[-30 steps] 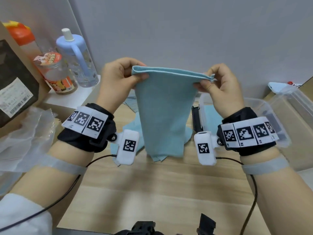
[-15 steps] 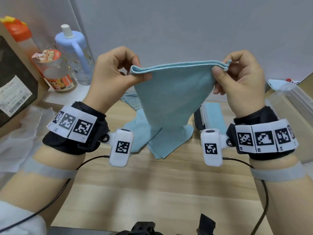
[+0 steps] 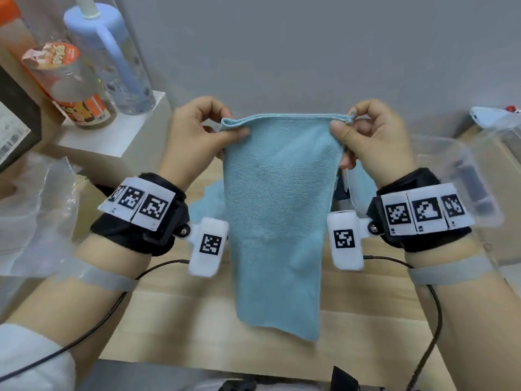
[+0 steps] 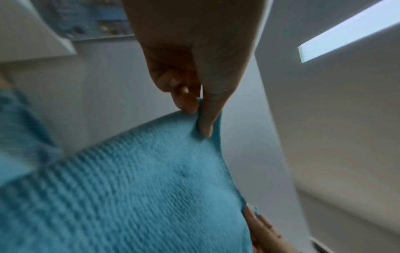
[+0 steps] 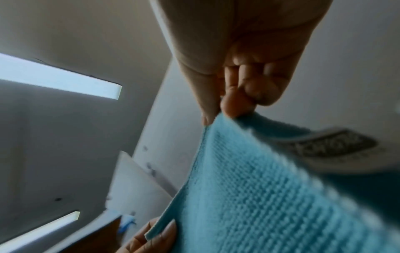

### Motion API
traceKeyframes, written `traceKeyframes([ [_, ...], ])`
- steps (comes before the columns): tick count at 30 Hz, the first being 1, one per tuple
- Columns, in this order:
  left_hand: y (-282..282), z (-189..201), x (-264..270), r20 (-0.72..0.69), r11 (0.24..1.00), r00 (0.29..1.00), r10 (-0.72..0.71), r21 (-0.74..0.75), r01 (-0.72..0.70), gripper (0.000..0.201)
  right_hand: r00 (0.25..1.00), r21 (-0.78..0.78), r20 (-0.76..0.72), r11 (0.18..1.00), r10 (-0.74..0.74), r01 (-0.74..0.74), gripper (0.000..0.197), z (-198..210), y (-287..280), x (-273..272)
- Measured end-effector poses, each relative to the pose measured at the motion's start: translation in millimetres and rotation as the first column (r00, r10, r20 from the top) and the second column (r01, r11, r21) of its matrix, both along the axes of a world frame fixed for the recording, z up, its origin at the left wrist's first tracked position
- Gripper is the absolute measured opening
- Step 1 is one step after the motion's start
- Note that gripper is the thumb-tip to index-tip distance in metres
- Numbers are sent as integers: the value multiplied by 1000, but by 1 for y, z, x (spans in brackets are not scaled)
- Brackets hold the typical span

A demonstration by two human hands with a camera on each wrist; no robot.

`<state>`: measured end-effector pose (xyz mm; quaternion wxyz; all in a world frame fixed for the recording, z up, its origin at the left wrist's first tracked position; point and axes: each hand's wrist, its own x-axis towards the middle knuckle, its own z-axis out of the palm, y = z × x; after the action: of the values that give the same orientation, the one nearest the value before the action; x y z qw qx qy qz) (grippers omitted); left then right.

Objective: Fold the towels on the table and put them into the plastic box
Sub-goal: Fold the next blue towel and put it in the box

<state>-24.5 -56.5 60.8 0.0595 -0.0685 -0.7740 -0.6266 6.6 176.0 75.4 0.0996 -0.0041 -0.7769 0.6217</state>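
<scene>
Two hands are pinching the top corners of a blue towel, left hand at nine o'clock, right hand at three, hanging it doubled above the table. More towels are waiting behind; the plastic box, at three o'clock, is seemingly holding one already.

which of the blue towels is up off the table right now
The towel hanging between the left hand and right hand, pinched at its top corners; the other towels lie on the table behind it.
</scene>
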Motion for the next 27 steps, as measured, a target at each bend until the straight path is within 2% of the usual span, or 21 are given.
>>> traceKeyframes([
  [3,6,-51,-23,182,998,983,38,-48,-30,27,979,60,203,998,-21,9,21,-54,2,-27],
  [6,10,-91,-32,353,997,936,14,-80,15,60,943,157,332,987,-13,-41,43,-93,3,-31],
  [7,10,-104,-29,386,996,922,6,-79,26,64,934,167,357,984,-10,-54,45,-103,3,-27],
  [11,8,-150,1,480,996,877,29,-86,14,52,900,146,435,986,14,-86,33,-144,8,-2],
  [16,-3,-199,61,636,979,746,199,-99,-177,38,773,190,633,977,-45,-99,29,-197,11,40],
  [19,-6,-214,94,713,966,657,245,-119,-231,34,720,220,689,970,-77,-106,21,-225,12,66],
  [21,-5,-214,109,756,972,617,219,-117,-202,31,736,313,671,935,-93,-167,29,-232,14,76],
  [23,0,-207,121,811,990,572,124,-64,-124,19,758,367,651,894,-49,-258,27,-234,13,81],
  [25,6,-201,128,838,998,543,47,-16,-63,17,775,357,633,888,-2,-289,17,-234,12,85],
  [27,9,-196,133,839,996,542,38,13,-90,20,786,244,617,939,42,-242,9,-231,10,90],
])
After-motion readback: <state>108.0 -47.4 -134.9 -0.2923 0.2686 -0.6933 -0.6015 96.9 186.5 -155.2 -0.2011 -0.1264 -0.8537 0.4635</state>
